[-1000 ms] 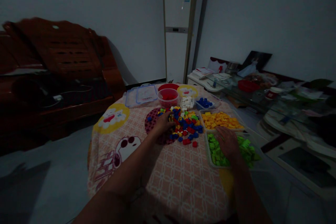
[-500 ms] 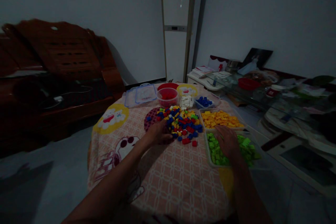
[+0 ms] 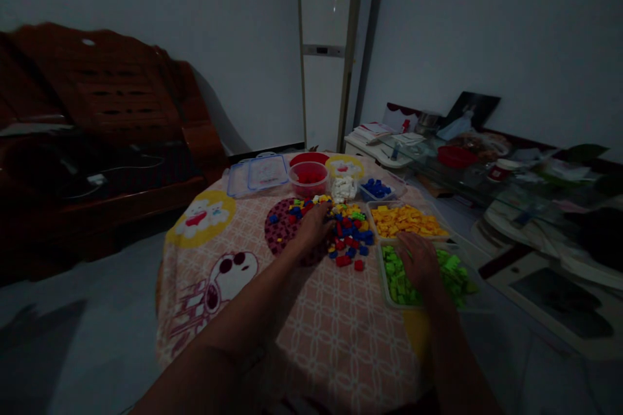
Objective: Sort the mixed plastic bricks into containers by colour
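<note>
A mixed pile of toy building bricks (image 3: 351,225) in red, blue, yellow, green and white lies in the middle of the cloth-covered table. My left hand (image 3: 315,227) reaches over the left part of this pile, fingers loosely apart and partly covering the bricks below. At the right, my right hand (image 3: 419,258) hovers at the near box of green bricks (image 3: 453,272), fingers stretched toward its far rim. Beyond that rim stands a clear box of yellow bricks (image 3: 406,220). The dim light blurs the fingertips of both hands.
Behind the pile are a clear tub of red bricks (image 3: 309,178), a heap of white bricks (image 3: 344,188) and a box of blue bricks (image 3: 377,188). Clear lids with blue edges (image 3: 257,174) lie at the far left. A cluttered glass-topped stand (image 3: 445,165) is beyond the table's right side.
My left hand has moved forward and right, from the pile's near left edge to over its bricks. My right hand stays at the green box. The view has shifted slightly.
</note>
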A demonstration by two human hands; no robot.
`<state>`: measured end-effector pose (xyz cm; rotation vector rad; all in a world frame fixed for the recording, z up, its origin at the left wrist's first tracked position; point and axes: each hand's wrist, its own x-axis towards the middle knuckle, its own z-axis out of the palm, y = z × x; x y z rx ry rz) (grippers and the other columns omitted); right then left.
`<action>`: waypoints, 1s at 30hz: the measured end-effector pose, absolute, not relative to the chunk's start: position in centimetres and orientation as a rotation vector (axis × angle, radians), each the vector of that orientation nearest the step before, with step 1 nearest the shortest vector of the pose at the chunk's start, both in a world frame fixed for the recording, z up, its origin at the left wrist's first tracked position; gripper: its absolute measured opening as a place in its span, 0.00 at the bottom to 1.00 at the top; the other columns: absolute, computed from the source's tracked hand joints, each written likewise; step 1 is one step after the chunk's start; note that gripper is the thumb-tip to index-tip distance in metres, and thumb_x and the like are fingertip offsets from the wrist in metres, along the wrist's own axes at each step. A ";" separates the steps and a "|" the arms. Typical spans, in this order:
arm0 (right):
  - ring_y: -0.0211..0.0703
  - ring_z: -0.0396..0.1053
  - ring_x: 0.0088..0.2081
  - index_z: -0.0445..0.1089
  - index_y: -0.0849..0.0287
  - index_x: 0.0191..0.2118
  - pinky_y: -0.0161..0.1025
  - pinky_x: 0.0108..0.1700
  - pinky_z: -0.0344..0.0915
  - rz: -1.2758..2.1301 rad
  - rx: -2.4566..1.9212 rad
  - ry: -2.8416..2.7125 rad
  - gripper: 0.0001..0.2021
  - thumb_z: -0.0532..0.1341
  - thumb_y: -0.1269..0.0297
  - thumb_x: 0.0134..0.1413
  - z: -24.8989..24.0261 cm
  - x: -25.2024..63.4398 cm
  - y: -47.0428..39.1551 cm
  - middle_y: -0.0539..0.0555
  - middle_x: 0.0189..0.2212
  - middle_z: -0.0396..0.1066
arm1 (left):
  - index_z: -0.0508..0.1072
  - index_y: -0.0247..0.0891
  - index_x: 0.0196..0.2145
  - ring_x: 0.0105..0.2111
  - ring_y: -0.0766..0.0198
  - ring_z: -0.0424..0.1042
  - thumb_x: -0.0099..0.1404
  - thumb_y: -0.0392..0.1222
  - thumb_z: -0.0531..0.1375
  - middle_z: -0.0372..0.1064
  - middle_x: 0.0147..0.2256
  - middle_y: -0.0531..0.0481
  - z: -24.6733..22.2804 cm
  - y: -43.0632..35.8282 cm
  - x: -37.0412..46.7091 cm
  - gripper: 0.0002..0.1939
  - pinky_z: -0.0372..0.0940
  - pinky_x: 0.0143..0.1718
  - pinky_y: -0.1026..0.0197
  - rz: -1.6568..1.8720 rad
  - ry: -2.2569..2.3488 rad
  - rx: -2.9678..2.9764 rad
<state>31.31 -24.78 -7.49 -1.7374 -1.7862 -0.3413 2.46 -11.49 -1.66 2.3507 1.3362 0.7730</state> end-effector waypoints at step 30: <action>0.51 0.68 0.56 0.73 0.59 0.54 0.53 0.62 0.58 -0.332 -1.714 -1.853 0.19 0.53 0.60 0.64 -7.1 31.9 -24.8 0.61 0.53 0.75 | 0.80 0.33 0.34 0.27 0.63 0.72 0.57 0.41 0.62 0.76 0.27 0.49 1.1 -11.3 6.9 0.10 0.65 0.31 0.64 0.784 1.055 2.071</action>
